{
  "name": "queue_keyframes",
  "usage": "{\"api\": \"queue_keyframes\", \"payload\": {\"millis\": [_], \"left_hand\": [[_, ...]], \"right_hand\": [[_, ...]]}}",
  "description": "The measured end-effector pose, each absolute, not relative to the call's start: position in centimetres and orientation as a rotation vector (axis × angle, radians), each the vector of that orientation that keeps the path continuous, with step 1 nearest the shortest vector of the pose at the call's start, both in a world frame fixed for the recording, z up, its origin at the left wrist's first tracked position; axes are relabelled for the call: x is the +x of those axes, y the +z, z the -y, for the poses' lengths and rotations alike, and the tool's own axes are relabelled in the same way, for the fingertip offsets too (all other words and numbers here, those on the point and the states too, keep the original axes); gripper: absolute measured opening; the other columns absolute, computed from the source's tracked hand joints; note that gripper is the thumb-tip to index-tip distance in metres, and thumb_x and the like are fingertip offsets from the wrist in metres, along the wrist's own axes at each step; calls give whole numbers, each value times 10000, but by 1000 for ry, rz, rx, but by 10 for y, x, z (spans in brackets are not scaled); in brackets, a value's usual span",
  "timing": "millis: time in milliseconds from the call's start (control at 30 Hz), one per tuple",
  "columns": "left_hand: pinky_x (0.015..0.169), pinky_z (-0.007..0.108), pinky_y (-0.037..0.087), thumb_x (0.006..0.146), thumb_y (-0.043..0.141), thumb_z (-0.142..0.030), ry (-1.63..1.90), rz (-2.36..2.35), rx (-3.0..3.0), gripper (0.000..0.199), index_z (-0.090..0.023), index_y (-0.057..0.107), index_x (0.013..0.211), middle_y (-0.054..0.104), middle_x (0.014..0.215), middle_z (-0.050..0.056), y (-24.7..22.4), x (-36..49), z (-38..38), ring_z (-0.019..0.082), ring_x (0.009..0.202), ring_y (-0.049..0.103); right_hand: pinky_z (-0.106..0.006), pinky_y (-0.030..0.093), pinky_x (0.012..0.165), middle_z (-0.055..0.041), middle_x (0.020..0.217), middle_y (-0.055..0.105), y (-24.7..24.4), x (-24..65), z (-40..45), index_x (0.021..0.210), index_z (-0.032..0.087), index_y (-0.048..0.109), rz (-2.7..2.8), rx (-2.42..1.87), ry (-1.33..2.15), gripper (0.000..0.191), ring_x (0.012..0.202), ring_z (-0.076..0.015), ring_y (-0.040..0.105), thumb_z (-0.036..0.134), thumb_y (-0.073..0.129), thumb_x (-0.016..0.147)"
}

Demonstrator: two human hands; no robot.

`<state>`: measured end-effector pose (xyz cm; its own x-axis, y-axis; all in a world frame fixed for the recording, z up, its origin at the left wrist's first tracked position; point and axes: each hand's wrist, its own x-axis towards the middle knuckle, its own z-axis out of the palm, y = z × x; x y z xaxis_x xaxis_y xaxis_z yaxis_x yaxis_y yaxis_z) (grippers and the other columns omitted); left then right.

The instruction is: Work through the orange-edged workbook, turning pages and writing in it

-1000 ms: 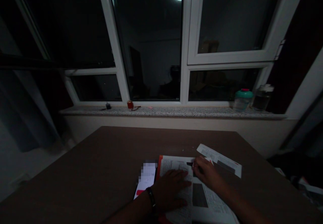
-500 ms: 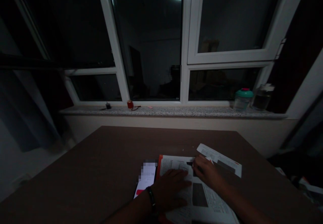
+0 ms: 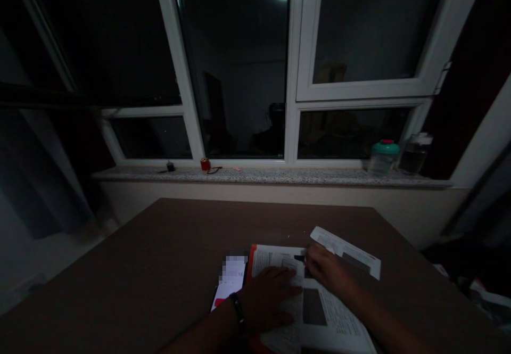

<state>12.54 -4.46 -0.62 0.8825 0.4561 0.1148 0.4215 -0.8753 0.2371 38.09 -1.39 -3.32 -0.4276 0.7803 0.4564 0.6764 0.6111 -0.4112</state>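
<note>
Left hand [image 3: 267,301] open, flat on the open book [image 3: 277,261]. Right hand [image 3: 327,274] curled shut around a dark pen [image 3: 299,258], just above the page.

From my remote seat I read the colours first. At 6 o'clock, the table [image 3: 120,269] was a dull brown, and the book [image 3: 275,261] on it showed white pages with a red-orange edge and a dark grey block of print. At 5 o'clock, the paper slip [image 3: 345,253] was white with a grey band and a touch of red. The phone [image 3: 229,285] showed white with a red patch, and the wristband [image 3: 238,315] was black. At 3 o'clock, the jar [image 3: 384,154] was teal with a pink top, on a speckled grey-and-white sill [image 3: 271,177]. The window frame [image 3: 299,66] was white against black glass.
</note>
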Motion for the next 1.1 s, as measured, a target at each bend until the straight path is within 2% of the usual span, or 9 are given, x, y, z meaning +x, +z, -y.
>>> {"api": "queue_keyframes", "payload": {"millis": [267,433,700,900,1100], "left_hand": [[1126,455,226,953,543,-508,256,-702,2837,562,-288,380,1443,260,1552,62,-7,127,47,287,1395,269],[1138,460,204,966,539,-462,237,-720,2850,564,-285,339,1463,224,1565,56,-12,128,47,284,1411,232],[1143,442,201,947,551,-493,253,-737,2793,600,-230,357,1450,281,1542,83,-13,128,46,272,1404,257],[1140,464,190,941,559,-479,248,-728,2785,580,-232,378,1434,252,1553,87,-12,129,45,285,1408,244],[1138,466,199,927,586,-443,231,-743,2777,586,-237,372,1432,274,1545,89,-8,130,46,284,1408,242]], "right_hand": [[-306,443,725,-35,842,588,-37,389,16,767,219,505,2093,-1229,266,115,809,-194,563,192,504,879],[-278,435,708,-11,816,574,-36,380,28,781,223,502,2140,-1126,385,94,787,-176,573,174,520,859],[-253,416,675,3,789,566,-36,376,28,719,221,473,2185,-1035,505,159,764,-166,571,90,542,780],[-258,411,697,12,768,578,-40,378,17,715,221,455,2070,-1199,440,157,739,-162,569,110,529,797],[-231,403,654,19,760,564,-39,370,33,704,218,465,2152,-1060,569,180,729,-152,569,58,545,729]]}}
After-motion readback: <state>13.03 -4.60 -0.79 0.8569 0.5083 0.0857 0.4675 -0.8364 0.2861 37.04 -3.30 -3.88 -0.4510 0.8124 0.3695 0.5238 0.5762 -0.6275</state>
